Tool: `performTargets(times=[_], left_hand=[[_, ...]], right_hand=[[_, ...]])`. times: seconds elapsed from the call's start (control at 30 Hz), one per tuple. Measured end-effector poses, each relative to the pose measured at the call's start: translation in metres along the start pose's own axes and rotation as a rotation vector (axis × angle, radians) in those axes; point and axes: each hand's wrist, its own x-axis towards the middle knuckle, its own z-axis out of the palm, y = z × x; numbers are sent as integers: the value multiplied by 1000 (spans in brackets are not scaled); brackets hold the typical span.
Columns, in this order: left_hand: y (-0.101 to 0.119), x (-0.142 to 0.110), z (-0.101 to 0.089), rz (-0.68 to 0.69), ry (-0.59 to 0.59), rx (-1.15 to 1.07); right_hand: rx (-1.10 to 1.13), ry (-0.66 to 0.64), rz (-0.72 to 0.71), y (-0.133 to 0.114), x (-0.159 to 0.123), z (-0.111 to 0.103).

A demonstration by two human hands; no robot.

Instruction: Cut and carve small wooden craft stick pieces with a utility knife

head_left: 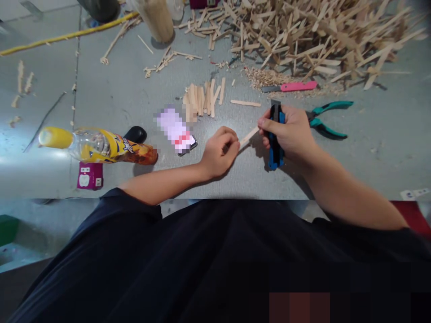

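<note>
My left hand (219, 151) is closed around one end of a thin wooden stick (248, 135), which points up and right. My right hand (289, 134) grips a blue and black utility knife (276, 146) held upright, its top end against the stick's far end. Both hands hover just above the grey table (117, 94), near its front edge. A neat row of cut sticks (202, 99) lies just beyond my left hand, and a single loose stick (245, 103) lies to its right.
A big heap of wooden sticks (316, 36) fills the back right, with shavings below it. A pink knife (292, 86) and teal pliers (328, 119) lie right of centre. A bottle (97, 146) lies on its side at left, beside a phone (177, 130) and a black mouse (135, 134).
</note>
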Motion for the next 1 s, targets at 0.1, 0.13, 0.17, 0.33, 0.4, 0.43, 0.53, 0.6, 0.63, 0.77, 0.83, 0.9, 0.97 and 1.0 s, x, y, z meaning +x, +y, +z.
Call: performTargets(times=[0.1, 0.13, 0.17, 0.33, 0.4, 0.43, 0.53, 0.6, 0.63, 0.77, 0.83, 0.9, 0.97, 1.0], left_hand=[[6, -4, -2, 71, -240, 213], [7, -5, -3, 70, -281, 293], [8, -6, -3, 64, -302, 361], [3, -4, -5, 207, -367, 415], [-1, -3, -5, 311, -398, 376], [-3, -2, -6, 356, -418, 361], [-4, -1, -7, 493, -550, 351], [-3, -3, -7, 590, -663, 405], [-3, -4, -7, 621, -712, 446], [-5, -11, -4, 568, -793, 568], [-7, -12, -3, 483, -766, 590], [-8, -13, -2, 413, -729, 597], [-7, -13, -1, 371, -710, 593], [-6, -13, -1, 359, -707, 590]], right_hand=[[-182, -154, 23, -2, 11, -13], [-262, -276, 49, -3, 14, -18], [-341, -406, 73, -4, 16, -22], [-762, -466, -23, -11, 15, -24], [-798, -455, -20, -14, 11, -22], [-792, -432, -3, -16, 9, -22], [-739, -252, 34, -21, 3, -28], [-666, -136, 51, -24, -3, -36], [-621, -104, 58, -26, -8, -39], [-491, -41, -4, -21, -35, -46], [-463, -42, -28, -11, -48, -46], [-439, -105, 12, 1, -58, -44], [-562, -183, 53, 9, -64, -42], [-684, -208, 55, 10, -65, -41]])
